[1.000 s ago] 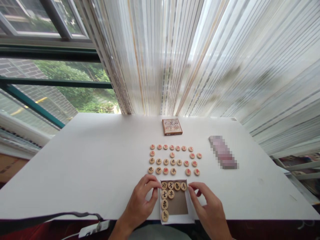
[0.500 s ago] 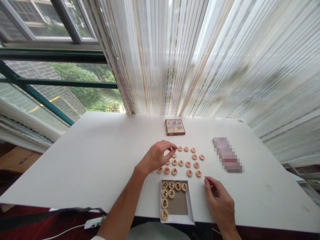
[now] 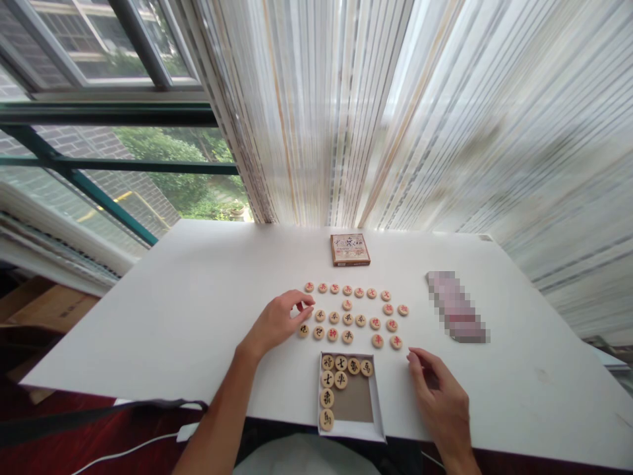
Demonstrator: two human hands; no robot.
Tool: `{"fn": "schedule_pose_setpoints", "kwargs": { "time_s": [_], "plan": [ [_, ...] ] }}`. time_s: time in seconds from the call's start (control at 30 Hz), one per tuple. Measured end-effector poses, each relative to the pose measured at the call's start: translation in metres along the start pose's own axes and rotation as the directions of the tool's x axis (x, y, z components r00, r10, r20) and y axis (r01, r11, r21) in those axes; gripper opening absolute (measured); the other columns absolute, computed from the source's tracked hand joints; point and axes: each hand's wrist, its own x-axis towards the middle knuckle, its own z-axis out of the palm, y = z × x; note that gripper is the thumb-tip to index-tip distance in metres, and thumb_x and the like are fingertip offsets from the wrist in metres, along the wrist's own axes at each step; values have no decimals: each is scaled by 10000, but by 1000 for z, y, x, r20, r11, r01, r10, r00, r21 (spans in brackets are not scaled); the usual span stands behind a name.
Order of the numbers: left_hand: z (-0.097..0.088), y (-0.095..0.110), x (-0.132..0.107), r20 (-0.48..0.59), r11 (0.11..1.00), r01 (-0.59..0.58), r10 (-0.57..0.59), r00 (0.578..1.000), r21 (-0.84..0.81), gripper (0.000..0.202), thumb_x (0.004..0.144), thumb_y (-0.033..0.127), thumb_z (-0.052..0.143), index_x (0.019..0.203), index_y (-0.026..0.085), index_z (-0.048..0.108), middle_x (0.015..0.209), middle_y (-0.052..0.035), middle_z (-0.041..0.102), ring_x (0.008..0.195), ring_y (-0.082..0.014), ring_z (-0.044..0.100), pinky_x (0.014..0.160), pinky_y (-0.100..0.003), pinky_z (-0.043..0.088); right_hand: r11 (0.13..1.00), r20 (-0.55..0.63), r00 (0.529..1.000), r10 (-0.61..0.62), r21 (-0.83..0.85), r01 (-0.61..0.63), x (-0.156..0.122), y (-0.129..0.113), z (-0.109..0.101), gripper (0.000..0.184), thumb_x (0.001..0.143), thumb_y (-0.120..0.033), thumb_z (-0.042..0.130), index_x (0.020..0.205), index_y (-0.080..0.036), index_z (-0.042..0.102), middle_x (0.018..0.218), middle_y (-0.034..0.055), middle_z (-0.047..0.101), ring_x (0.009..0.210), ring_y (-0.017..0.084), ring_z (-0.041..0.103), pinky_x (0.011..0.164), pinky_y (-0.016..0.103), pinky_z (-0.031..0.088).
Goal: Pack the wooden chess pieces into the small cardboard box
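Note:
My left hand (image 3: 279,321) is over the left end of several rows of round wooden Chinese chess pieces. Its thumb and index finger are curled into a pinch, and whatever lies between the tips is too small to make out. Just right of it lies a black-lettered piece (image 3: 320,316); below its fingers is another black piece (image 3: 303,331). My right hand (image 3: 440,396) rests on the table with fingers curled closed and nothing seen in them, near a red-lettered piece (image 3: 396,342). Between my hands sits a shallow open box (image 3: 378,402) with black pieces along its top and left sides.
A flat printed box (image 3: 350,251) lies behind the pieces. At the right is a pixelated pinkish item (image 3: 457,307). The white table (image 3: 173,310) reaches to the striped curtain (image 3: 316,132). A white cable (image 3: 128,452) hangs below its front edge.
My left hand has moved left, uncovering the left part of the rows. My right hand has stayed in about the same place. The whole view has shifted slightly.

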Motion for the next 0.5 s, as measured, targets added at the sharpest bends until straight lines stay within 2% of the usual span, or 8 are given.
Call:
{"fn": "schedule_pose_setpoints", "kwargs": {
  "time_s": [0.1,0.23,0.33,0.5],
  "plan": [
    [8,-5,-24,-41,999,-29,30,999,14,137,940,230,628,1069,244,673,1077,-25,692,895,-170,651,879,-328,541,1000,-29,1000,8,5,-8,-1,-1,-1,344,922,-527,606,1005,-222,741,914,59,783,789,235,736,775,328,573],
    [19,-16,-47,-54,994,-75,80,995,85,195,919,198,649,1109,244,651,1166,-55,652,1099,-217,617,1001,-388,505,1000,-71,997,5,13,-4,-3,-2,0,346,915,-525,609,1001,-217,739,865,52,780,773,231,734,793,330,568],
    [25,-23,-53,-68,986,-74,85,994,147,196,908,179,650,1096,233,642,1138,-67,658,1066,-232,621,961,-409,518,1000,-71,997,10,19,-8,-2,-3,0,344,909,-523,611,997,-216,740,855,49,778,771,231,734,789,328,566],
    [31,-26,-53,-102,974,-72,95,990,217,136,906,186,645,1035,228,632,1037,-49,680,894,-218,624,833,-396,526,999,-81,996,22,30,-20,-2,-1,1,325,908,-507,619,1004,-218,734,836,43,770,749,220,728,802,325,564]
  ]
}}
